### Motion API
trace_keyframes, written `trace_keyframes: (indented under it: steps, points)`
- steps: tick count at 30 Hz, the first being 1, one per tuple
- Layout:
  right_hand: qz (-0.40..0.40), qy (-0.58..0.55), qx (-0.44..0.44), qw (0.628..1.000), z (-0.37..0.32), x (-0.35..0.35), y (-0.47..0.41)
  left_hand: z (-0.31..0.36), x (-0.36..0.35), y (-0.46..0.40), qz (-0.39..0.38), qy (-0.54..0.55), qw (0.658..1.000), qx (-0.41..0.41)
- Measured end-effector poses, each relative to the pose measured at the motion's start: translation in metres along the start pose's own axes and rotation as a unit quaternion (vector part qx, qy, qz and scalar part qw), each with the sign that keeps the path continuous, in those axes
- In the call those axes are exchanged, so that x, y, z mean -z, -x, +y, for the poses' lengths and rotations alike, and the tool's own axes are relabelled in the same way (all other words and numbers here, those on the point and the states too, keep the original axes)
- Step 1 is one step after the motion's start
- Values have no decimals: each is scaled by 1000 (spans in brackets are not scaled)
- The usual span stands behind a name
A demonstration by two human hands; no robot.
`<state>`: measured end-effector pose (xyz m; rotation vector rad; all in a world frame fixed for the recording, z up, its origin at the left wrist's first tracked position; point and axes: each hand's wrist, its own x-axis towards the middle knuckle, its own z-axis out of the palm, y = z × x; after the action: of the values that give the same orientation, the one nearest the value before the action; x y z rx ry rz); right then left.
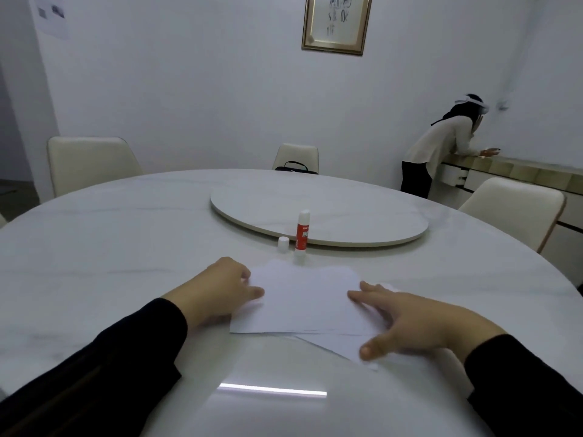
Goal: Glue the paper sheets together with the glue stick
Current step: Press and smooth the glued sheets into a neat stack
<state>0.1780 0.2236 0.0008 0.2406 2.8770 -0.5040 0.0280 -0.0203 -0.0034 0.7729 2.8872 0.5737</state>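
The glue stick (302,230) has white lettering on its red label, too blurry to read; the framed calligraphy (336,22) is unreadable too.

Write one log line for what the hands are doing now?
left hand: holds top paper edge | right hand: flat on papers | glue stick: upright, uncapped | cap: beside it
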Motion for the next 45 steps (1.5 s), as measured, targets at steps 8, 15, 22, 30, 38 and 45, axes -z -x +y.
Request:
trace_keyframes:
  steps: [8,15,22,30,38,45]
  points:
    - [215,-120,-104,964,11,8,11,1,-2,-6,4,54,999,-5]
    - [165,-83,-48,982,17,-9,0,9,5,-11,-54,44,998,-8]
    - [287,-167,-106,937,22,-12,-8,12,2,-10,-35,60,997,30]
    - [129,-211,-39,968,2,-13,12,8,2,-8,-50,49,997,22]
    - [151,-143,-10,978,6,-15,24,-1,3,-6,-51,63,997,8]
    - [192,-157,6,969,17,-16,16,2,5,-7,-52,149,987,40]
